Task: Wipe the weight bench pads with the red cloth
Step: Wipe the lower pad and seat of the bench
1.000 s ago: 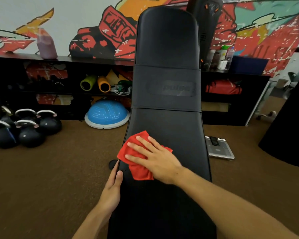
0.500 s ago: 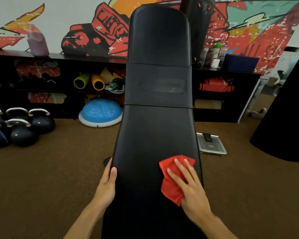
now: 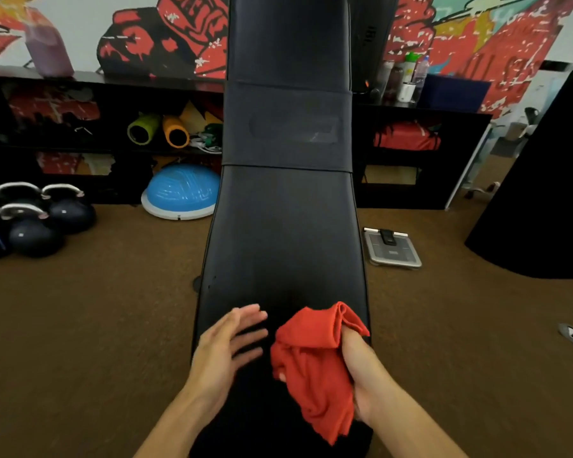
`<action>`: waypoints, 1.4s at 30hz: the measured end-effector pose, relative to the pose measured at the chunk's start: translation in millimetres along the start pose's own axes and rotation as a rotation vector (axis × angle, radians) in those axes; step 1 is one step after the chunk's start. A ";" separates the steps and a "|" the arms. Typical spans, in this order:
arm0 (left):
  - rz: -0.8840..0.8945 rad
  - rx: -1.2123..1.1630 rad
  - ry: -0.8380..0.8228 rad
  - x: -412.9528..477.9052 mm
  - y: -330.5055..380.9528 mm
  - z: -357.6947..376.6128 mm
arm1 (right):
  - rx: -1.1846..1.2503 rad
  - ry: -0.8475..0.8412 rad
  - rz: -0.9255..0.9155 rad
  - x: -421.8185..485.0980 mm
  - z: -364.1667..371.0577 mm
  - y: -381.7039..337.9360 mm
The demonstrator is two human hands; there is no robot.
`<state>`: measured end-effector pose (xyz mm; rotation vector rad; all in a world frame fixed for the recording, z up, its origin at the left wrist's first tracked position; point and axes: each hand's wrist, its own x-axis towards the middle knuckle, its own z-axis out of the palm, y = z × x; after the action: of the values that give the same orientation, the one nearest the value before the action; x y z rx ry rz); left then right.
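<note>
A person's right hand has lifted the red cloth, now bunched in its grip, off the black bench pad, while the open, empty left hand reaches toward it, likely to refold.

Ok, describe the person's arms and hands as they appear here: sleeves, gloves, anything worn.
Both arms are bare for as far as the picture shows them: no sleeves reach the forearms. The left hand and the right hand wear no gloves. No watch, bracelet or ring shows on either wrist or on the visible fingers, though the left hand is motion-blurred, so small details there cannot be told.
</note>
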<state>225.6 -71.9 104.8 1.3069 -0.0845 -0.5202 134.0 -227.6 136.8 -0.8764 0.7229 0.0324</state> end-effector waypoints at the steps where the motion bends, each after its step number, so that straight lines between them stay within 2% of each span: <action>1: -0.164 -0.069 -0.053 -4.7 -5.7 1.0 | 0.012 -0.008 0.060 -0.6 -0.3 3.0; 4: -0.531 -0.160 -0.274 -17.3 -29.9 -3.2 | -0.099 0.079 0.193 9.1 -4.0 11.6; 6: -0.562 -0.166 -0.435 -25.3 -45.8 -8.4 | -0.240 0.104 0.286 17.2 -8.6 15.5; 8: -0.460 -0.063 -0.510 -32.7 -53.9 -9.3 | -0.405 0.105 0.314 25.4 -14.4 18.0; 11: -0.320 0.225 -0.426 -37.3 -64.2 -0.5 | -0.673 0.155 0.211 32.7 -27.7 16.7; 13: -0.277 0.281 -0.300 -36.9 -70.6 6.4 | -0.759 0.165 0.159 33.9 -36.9 14.0; 18: -0.309 0.116 -0.030 -39.5 -67.3 18.8 | -0.475 0.142 0.188 28.6 -54.3 21.6; 21: -0.392 0.037 0.135 -44.7 -67.6 23.5 | -0.288 0.002 0.243 8.2 -56.3 30.3; 24: -0.541 -0.101 0.044 -50.2 -58.0 19.2 | -0.323 -0.151 0.103 -7.8 -56.8 32.6; 27: -0.604 -0.249 -0.219 -55.3 -54.1 13.8 | -0.350 -0.256 -0.028 -12.1 -51.2 24.9; 30: -0.556 -0.324 -0.327 -52.2 -48.4 15.2 | -0.368 -0.330 -0.103 -6.3 -33.5 15.3; 35: -0.329 -0.180 -0.228 -21.0 -23.3 31.0 | -0.576 -0.208 -0.399 17.6 2.0 -7.0; 39: -0.167 -0.194 -0.107 -3.2 -6.2 37.6 | -0.676 -0.119 -0.554 31.9 18.6 -26.1; 42: -0.065 -0.139 -0.036 3.3 8.6 38.5 | -0.725 -0.126 -0.629 33.8 22.8 -38.7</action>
<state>217.9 -106.4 122.7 1.1678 -0.0351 -0.5952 184.7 -245.5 153.2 -1.7514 0.2772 -0.2219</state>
